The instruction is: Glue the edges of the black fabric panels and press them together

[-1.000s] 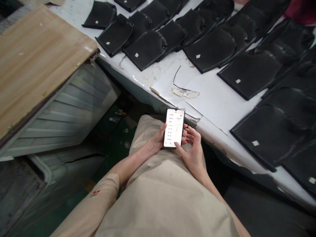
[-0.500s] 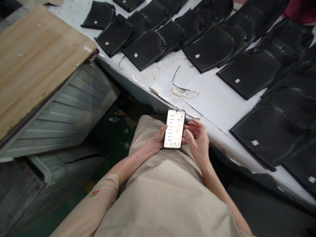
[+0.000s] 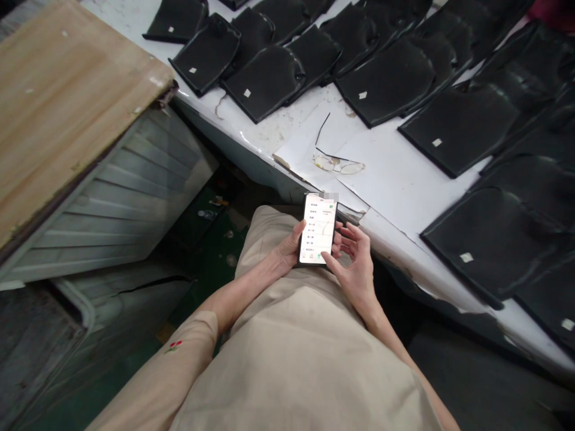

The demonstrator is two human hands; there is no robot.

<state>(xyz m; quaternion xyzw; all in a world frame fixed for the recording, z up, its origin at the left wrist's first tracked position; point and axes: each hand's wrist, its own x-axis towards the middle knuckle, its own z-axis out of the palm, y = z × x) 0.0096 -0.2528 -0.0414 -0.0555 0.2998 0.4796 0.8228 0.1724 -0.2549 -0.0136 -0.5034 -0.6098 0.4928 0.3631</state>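
Note:
A black-edged phone [image 3: 318, 230] with a lit white screen is upright above my lap. My left hand [image 3: 290, 245] grips it from the left, the thumb along its edge and the other fingers hidden behind it. On the right side, my right hand [image 3: 356, 257] has its thumb on the lower right of the screen and its fingers bent beside the phone's right edge, apart from one another. Whether those fingers bear any of the phone's weight is hard to tell.
Eyeglasses [image 3: 339, 164] lie on the white table [image 3: 381, 191] beyond the phone. Rows of black flat pieces [image 3: 265, 84] with small white labels cover its far part. At the left stands a cabinet with a wooden top [image 3: 81, 102].
My right thumb has moved left and down onto the lower part of the screen. The phone sits slightly higher in view; my left hand still holds it.

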